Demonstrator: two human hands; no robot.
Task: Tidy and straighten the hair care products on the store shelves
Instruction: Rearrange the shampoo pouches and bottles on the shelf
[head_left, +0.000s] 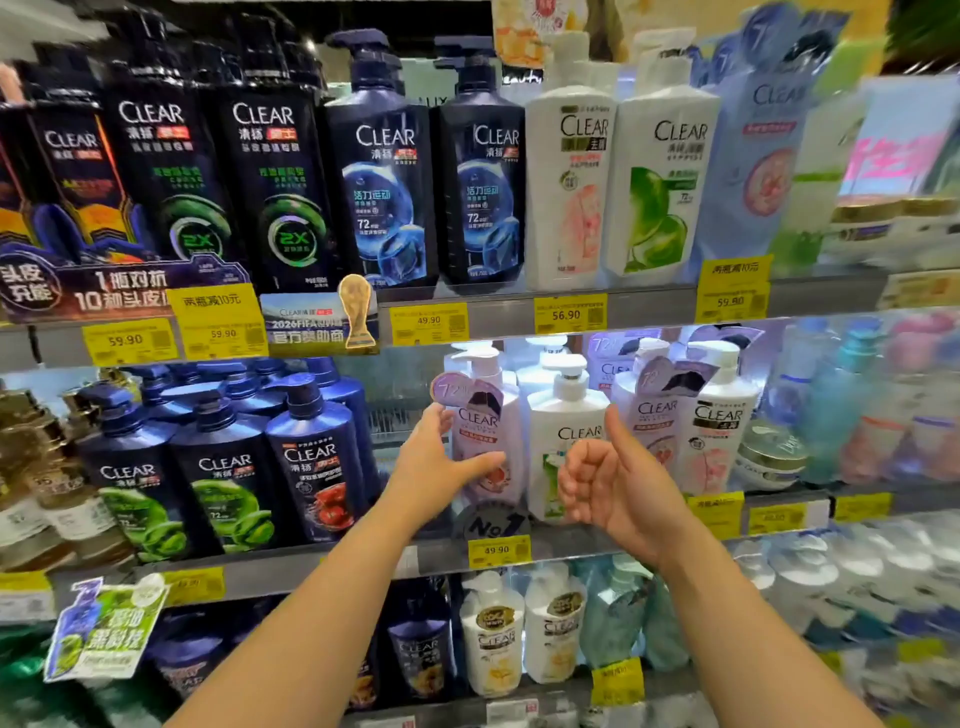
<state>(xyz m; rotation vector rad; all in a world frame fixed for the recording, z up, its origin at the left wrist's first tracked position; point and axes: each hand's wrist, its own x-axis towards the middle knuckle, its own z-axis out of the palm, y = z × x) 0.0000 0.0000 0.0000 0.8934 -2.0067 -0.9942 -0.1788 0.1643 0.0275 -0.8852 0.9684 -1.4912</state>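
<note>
My left hand (435, 467) grips a lilac CLEAR pump bottle (480, 418) on the middle shelf (571, 548), thumb across its front and fingers on its left side. A purple tag hangs at the bottle's neck. Right beside it stands a white CLEAR pump bottle (567, 410) with a green label. My right hand (618, 480) hovers in front of that white bottle, fingers loosely curled and thumb up, with nothing in it. Two more pale CLEAR bottles (722, 415) stand to the right.
Dark blue CLEAR bottles (223, 467) fill the middle shelf's left side, with an unfilled gap (400, 405) before the lilac bottle. Above stand black, blue and white CLEAR bottles (384, 156). Yellow price tags (497, 551) line the shelf edges. Lower shelf bottles (493, 634) sit below.
</note>
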